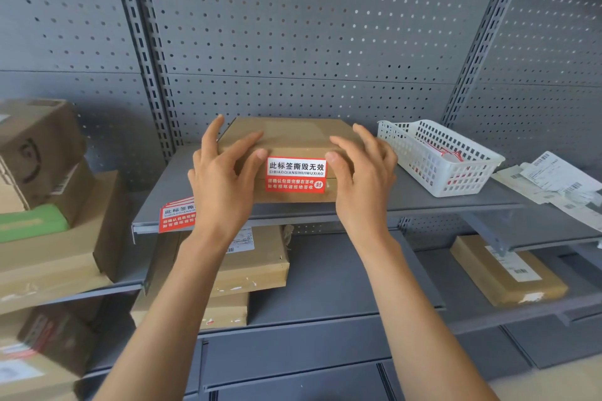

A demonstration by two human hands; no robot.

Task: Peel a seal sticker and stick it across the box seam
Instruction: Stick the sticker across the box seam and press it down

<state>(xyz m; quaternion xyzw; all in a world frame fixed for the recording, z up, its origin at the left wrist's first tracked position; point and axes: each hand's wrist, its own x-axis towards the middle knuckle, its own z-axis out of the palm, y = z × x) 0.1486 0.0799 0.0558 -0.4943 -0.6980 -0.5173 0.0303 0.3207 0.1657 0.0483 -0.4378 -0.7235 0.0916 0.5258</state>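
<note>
Under my fingers the box [290,137] is plain brown, its seal sticker [295,175] red with a white band and black characters; the basket [436,156] is white lattice, the pegboard [293,26] dotted grey

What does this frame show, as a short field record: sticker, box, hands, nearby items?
sticker: red and white seal sticker stuck across the front seam
box: flat cardboard box on grey shelf
left hand: open, fingers on box, beside sticker
right hand: open, fingertips at sticker's right edge
nearby: spare stickers left; white basket right
</note>
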